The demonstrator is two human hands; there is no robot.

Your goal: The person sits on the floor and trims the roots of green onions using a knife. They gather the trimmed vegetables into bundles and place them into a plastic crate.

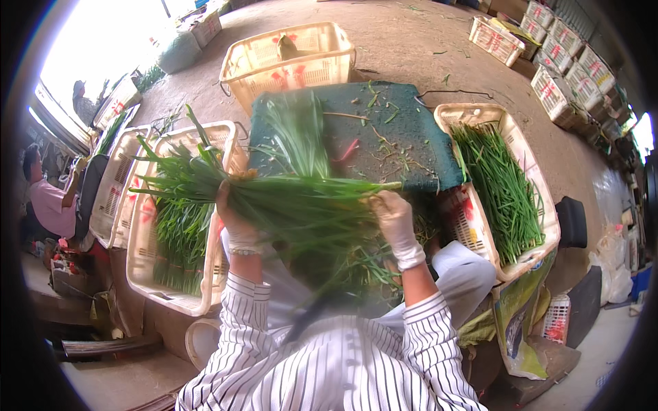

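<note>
A long bunch of green chives (303, 200) lies level across my lap, blurred in places. My left hand (237, 218), gloved, is closed around it near its leafy end. At the pale stem end, my gloved right hand (395, 218) pinches the stalks. Just beyond stands a work surface covered in dark teal cloth (380, 128), strewn with trimmings and a small red strip. Another bunch of chives (300, 128) rests on its left side, partly hidden behind the held one. Loose stalks (372, 267) hang or lie below my hands, over my legs.
Plastic crates holding chives flank me, the left crate (134, 257) and the right crate (551, 226). Another crate (288, 74) stands beyond the work surface. A seated person (54, 200) works at far left. Stacked crates (570, 56) line the far right. A wire (457, 92) juts rightward.
</note>
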